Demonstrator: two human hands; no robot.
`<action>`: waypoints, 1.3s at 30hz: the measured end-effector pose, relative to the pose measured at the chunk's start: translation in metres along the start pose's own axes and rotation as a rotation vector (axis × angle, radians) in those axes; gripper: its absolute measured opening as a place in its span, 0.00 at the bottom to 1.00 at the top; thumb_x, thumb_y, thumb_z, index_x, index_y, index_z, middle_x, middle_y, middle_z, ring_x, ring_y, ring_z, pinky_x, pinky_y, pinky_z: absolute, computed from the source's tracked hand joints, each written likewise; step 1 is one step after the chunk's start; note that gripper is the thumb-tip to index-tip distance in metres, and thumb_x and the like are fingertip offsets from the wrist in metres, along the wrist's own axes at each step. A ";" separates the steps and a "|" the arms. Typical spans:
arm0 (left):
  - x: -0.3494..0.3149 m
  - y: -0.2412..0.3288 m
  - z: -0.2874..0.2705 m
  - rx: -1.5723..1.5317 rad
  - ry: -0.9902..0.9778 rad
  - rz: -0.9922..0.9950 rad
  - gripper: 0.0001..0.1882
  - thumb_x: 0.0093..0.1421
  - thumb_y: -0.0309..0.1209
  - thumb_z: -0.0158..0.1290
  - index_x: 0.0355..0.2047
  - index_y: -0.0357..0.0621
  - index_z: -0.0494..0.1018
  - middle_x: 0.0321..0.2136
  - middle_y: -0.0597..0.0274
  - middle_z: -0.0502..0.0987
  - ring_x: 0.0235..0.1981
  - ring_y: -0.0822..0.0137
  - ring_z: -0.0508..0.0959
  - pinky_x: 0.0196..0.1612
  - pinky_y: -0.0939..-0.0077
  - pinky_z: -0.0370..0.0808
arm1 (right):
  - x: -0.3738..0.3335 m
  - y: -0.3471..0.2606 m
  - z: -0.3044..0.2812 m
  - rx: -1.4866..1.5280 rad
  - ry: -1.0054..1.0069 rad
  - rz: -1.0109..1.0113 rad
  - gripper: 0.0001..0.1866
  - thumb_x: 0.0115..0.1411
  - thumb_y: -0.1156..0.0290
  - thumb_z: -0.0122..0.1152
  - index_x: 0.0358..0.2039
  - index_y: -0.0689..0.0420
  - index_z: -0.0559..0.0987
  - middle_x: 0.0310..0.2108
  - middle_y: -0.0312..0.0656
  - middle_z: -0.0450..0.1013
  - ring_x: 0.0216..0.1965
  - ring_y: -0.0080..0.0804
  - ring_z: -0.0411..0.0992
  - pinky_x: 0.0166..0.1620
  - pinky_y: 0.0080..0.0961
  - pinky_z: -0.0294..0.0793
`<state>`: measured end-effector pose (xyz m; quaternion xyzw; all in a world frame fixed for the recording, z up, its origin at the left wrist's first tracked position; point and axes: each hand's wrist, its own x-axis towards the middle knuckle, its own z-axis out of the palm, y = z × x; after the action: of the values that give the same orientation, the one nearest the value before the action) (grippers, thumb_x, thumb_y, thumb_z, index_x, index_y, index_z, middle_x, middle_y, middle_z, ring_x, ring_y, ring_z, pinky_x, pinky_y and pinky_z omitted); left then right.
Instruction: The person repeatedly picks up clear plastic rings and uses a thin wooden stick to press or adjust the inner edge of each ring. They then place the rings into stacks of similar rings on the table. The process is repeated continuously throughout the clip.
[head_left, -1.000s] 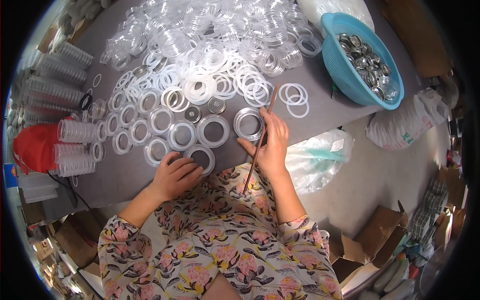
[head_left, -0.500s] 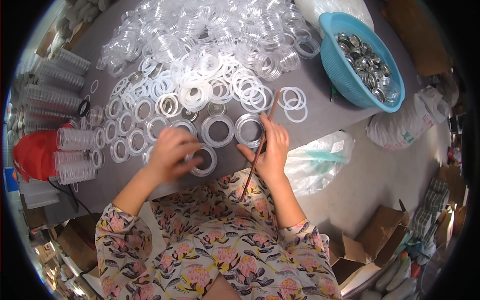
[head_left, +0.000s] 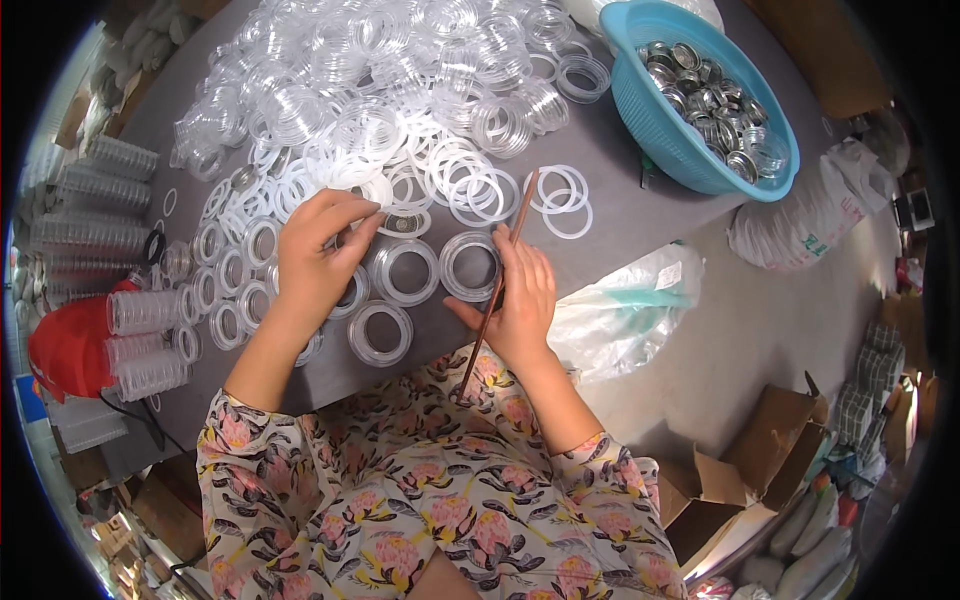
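hand (head_left: 325,245) (left) now nearer white rings (head_left: 352,172)

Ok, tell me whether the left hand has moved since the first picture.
Yes: against the grey table, the left hand has moved forward, from the clear ring nearest the body to the white rings.

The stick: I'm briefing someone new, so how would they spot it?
At the near edge of the grey table, find the person's right hand beside a clear plastic ring. The stick slants across it, lower end over the flowered clothing. It is long, straight and reddish-brown, unlike that round ring.
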<state>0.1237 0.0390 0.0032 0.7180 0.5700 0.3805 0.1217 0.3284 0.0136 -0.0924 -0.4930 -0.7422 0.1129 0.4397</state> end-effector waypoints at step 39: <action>0.037 -0.031 0.052 0.350 -0.334 0.225 0.06 0.47 0.27 0.57 0.27 0.42 0.75 0.22 0.62 0.74 0.31 0.59 0.73 0.37 0.67 0.68 | -0.001 -0.003 -0.011 0.215 -0.033 0.031 0.47 0.32 0.59 0.74 0.53 0.62 0.65 0.48 0.47 0.69 0.49 0.46 0.67 0.52 0.37 0.62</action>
<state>0.1394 0.0961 -0.0357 0.8400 0.5155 0.1635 0.0450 0.3349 0.0085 -0.0848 -0.4524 -0.7252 0.2067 0.4760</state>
